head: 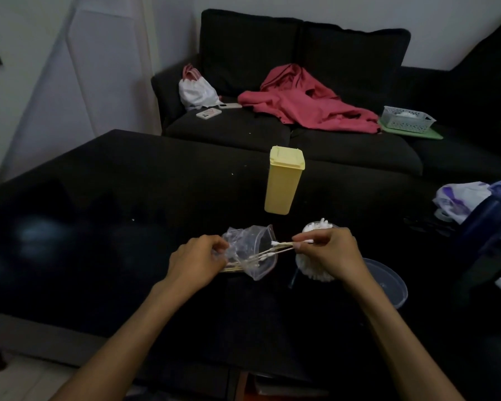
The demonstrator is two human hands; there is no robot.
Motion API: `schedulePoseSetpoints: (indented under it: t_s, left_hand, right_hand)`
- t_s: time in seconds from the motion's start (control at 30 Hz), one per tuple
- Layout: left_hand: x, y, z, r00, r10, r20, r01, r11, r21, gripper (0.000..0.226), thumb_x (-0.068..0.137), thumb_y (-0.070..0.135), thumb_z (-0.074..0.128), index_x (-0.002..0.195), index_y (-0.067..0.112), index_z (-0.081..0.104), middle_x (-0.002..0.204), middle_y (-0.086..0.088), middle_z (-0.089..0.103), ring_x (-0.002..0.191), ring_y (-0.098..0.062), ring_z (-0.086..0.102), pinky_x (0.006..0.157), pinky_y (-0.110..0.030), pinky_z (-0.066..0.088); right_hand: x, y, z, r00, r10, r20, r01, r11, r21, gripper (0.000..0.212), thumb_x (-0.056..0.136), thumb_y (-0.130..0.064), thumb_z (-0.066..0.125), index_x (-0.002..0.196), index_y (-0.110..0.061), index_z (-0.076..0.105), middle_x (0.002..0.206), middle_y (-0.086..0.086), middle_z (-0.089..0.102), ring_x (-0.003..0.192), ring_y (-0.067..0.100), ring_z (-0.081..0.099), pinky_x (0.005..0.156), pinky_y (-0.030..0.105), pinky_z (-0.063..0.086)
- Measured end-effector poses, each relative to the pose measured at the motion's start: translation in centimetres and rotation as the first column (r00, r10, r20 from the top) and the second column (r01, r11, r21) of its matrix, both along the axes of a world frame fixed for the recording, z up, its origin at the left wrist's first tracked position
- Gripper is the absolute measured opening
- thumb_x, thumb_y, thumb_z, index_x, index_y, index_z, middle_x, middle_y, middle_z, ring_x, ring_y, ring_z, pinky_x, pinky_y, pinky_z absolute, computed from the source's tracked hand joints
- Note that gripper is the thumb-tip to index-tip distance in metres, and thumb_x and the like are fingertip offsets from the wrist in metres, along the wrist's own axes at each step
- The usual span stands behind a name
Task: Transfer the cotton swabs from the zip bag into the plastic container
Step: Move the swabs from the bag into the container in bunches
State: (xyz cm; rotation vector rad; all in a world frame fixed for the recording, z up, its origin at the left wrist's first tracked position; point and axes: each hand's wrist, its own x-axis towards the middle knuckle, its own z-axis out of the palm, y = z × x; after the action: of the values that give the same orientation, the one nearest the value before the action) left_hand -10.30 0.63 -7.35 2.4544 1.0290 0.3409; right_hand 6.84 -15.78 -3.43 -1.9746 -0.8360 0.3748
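Observation:
A clear zip bag (250, 250) lies on the black table (99, 227), its mouth facing right. My left hand (197, 260) grips the bag's closed end. My right hand (327, 253) pinches several cotton swabs (278, 249) that stick halfway out of the bag's mouth. More wooden-stick swabs show inside the bag near my left hand. Behind and under my right hand stands a clear round plastic container (315, 270) full of white swab tips. Its clear lid (388, 285) lies to the right.
A tall yellow plastic box (282, 180) stands just beyond the bag. A white-purple bag (457, 202) and a dark blue object (486, 227) sit at the table's right edge. Beyond is a black sofa (301, 82) with red cloth (307, 99), a white basket (407, 118) and phones.

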Motion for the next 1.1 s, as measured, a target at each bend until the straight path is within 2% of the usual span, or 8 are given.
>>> schedulePoseSetpoints:
  t_s: [0.23, 0.37, 0.5, 0.67, 0.87, 0.93, 1.0, 1.1]
  left_hand:
    - [-0.2, -0.5, 0.9, 0.997, 0.022, 0.068, -0.027, 0.996, 0.079, 0.044, 0.082, 0.038, 0.068, 0.123, 0.034, 0.055, 0.120, 0.012, 0.058, 0.103, -0.005, 0.055, 0.073, -0.024, 0.045]
    - [0.7, -1.8, 2.6, 0.939, 0.052, 0.340, -0.086, 0.992, 0.087, 0.037, 0.085, 0.034, 0.066, 0.121, 0.031, 0.059, 0.119, 0.012, 0.057, 0.107, -0.004, 0.052, 0.077, -0.022, 0.040]
    - [4.1, -3.4, 4.7, 0.912, 0.044, 0.408, 0.056, 0.972, -0.229, 0.023, 0.091, 0.038, 0.057, 0.113, 0.032, 0.064, 0.102, 0.012, 0.066, 0.089, 0.001, 0.059, 0.075, -0.023, 0.050]
    - [9.6, -6.5, 6.3, 0.893, 0.146, 0.425, 0.173, 0.761, -0.625, 0.030, 0.091, 0.040, 0.058, 0.106, 0.016, 0.066, 0.084, 0.005, 0.070, 0.070, -0.004, 0.062, 0.054, -0.016, 0.044]
    - [12.6, -8.4, 5.5, 0.777, 0.386, 0.497, 0.166, 0.636, -0.754, 0.016, 0.091, 0.027, 0.062, 0.094, 0.014, 0.070, 0.078, 0.011, 0.068, 0.066, 0.002, 0.056, 0.043, -0.006, 0.040]
    - [12.8, -8.0, 5.6, 0.745, 0.391, 0.541, 0.127, 0.713, -0.690, 0.018, 0.090, 0.028, 0.063, 0.095, 0.012, 0.072, 0.078, 0.010, 0.068, 0.069, 0.001, 0.057, 0.050, -0.010, 0.044]
    - [12.6, -6.9, 5.7, 0.767, 0.254, 0.589, 0.057, 0.888, -0.457, 0.022, 0.089, 0.032, 0.063, 0.097, 0.013, 0.073, 0.078, 0.012, 0.068, 0.074, -0.001, 0.062, 0.066, -0.020, 0.049]
    - [12.2, -7.0, 6.5, 0.920, -0.081, 0.383, 0.093, 0.996, -0.014, 0.020, 0.090, 0.039, 0.060, 0.101, 0.028, 0.071, 0.087, 0.015, 0.067, 0.084, -0.003, 0.062, 0.075, -0.026, 0.050]
  right_hand:
    - [1.1, -1.3, 0.5, 0.994, -0.069, -0.080, 0.077, 0.992, 0.102, 0.016, 0.078, -0.012, 0.075, 0.079, -0.027, 0.075, 0.086, -0.003, 0.073, 0.088, 0.009, 0.067, 0.079, 0.026, 0.054]
    - [2.7, -2.5, 1.6, 0.987, -0.102, -0.126, 0.122, 0.979, 0.165, 0.015, 0.077, -0.006, 0.074, 0.081, -0.020, 0.074, 0.081, 0.005, 0.074, 0.074, 0.009, 0.068, 0.073, 0.020, 0.054]
    - [3.9, -3.6, 2.2, 0.962, -0.151, -0.228, 0.205, 0.950, 0.236, 0.017, 0.078, -0.002, 0.073, 0.093, -0.010, 0.073, 0.069, -0.001, 0.070, 0.057, -0.002, 0.065, 0.059, 0.009, 0.052]
    - [4.8, -4.5, 2.1, 0.927, -0.164, -0.338, 0.273, 0.911, 0.309, 0.017, 0.080, 0.002, 0.070, 0.094, -0.006, 0.071, 0.073, 0.004, 0.070, 0.058, 0.001, 0.066, 0.059, 0.010, 0.052]
    - [6.0, -5.5, 1.9, 0.915, -0.181, -0.361, 0.299, 0.904, 0.306, 0.016, 0.080, 0.001, 0.069, 0.096, -0.004, 0.072, 0.078, 0.008, 0.071, 0.069, 0.011, 0.067, 0.074, 0.017, 0.056]
    - [6.4, -5.9, 1.6, 0.907, -0.212, -0.363, 0.325, 0.901, 0.287, 0.016, 0.080, 0.000, 0.070, 0.095, -0.004, 0.073, 0.079, 0.009, 0.072, 0.075, 0.014, 0.069, 0.080, 0.023, 0.057]
    - [6.8, -6.2, 1.4, 0.895, -0.262, -0.362, 0.370, 0.889, 0.270, 0.014, 0.078, -0.002, 0.071, 0.089, -0.010, 0.074, 0.081, 0.010, 0.073, 0.080, 0.018, 0.071, 0.086, 0.028, 0.055]
    - [7.4, -6.8, 1.5, 0.867, -0.333, -0.371, 0.445, 0.853, 0.274, 0.014, 0.078, -0.002, 0.072, 0.088, -0.013, 0.074, 0.086, 0.010, 0.073, 0.084, 0.019, 0.071, 0.088, 0.031, 0.054]
